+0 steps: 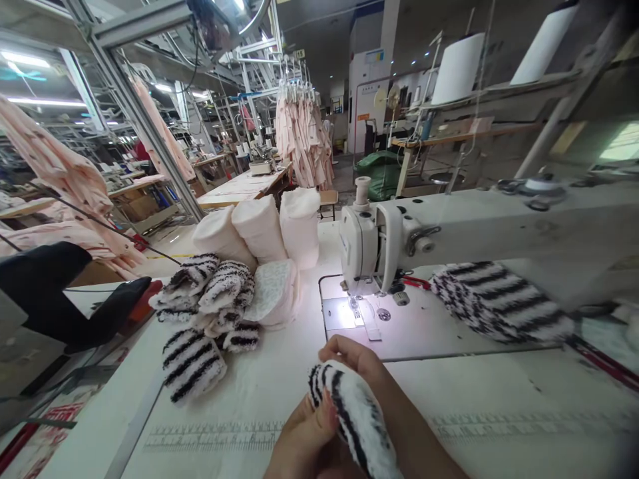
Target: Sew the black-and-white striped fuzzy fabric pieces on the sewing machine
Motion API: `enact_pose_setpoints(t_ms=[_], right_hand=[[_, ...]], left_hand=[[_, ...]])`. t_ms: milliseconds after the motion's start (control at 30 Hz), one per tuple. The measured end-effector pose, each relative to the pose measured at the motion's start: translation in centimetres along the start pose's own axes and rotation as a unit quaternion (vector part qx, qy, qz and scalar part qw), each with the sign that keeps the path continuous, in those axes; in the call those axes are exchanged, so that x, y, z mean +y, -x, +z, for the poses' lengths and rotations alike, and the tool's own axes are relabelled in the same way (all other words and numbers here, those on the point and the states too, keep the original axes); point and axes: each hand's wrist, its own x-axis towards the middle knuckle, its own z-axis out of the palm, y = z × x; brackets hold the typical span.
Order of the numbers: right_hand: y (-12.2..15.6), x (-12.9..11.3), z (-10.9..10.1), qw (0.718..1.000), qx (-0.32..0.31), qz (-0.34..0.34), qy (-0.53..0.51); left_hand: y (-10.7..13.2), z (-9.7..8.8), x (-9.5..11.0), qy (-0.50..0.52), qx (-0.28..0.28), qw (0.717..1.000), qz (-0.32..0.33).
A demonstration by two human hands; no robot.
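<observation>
Two hands work a fuzzy black-and-white striped fabric piece [357, 416] at the front of a sewing tabletop [479, 392], as I watch on the head-camera feed. The left hand [299, 436] is closed around the lower side of the piece, while the right hand [349, 352] curls over its top, gripping it as well. The piece sits well off the tabletop's near-left edge, with the printed ruler [214, 436] running beside it on the left.

Ahead of the fingers [344, 349], a narrow strip of tabletop separates them from the metal needle plate [349, 313] of a white industrial sewing machine [379, 243], its presser foot [355, 307] lit by the machine's lamp. A longer striped fabric piece [499, 303] lies right of the plate, beneath the machine's arm.

To the left, a single striped pad [192, 364] lies just in front of a pile of striped pieces [204, 293], which touches a quilted white pad [274, 293]. Three pale pink fabric rolls [259, 226] stand behind them, near the machine head. Farther left, a dark object [44, 293] crowds the tabletop's edge, too indistinct to identify. Pink garments [304, 140] hang beyond.
</observation>
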Motion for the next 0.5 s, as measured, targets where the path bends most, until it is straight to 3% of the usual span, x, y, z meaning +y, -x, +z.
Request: enact_pose_setpoints(t_ms=[133, 200, 300, 400, 500], right_hand=[[-0.1, -0.9, -0.3, 0.999, 0.014, -0.028, 0.032], [1.0, -1.7, -0.3, 0.994, 0.061, -0.075, 0.056], [3.4, -2.5, -0.4, 0.969, 0.145, -0.14, 0.143], [5.0, -2.8, -1.3, 0.943, 0.223, -0.139, 0.203], [4.9, -2.7, -2.7, 0.915, 0.28, -0.177, 0.232]], left_hand=[[-0.2, 0.7, 1.1, 0.018, -0.031, 0.999, -0.025], [-0.3, 1.3, 1.8, 0.021, -0.015, 1.0, -0.009], [-0.3, 1.6, 2.1, -0.013, 0.042, 0.999, 0.024], [0.0, 1.0, 1.8, -0.061, 0.081, 0.995, 0.012], [0.5, 0.5, 1.7, -0.13, 0.174, 0.969, 0.12]])
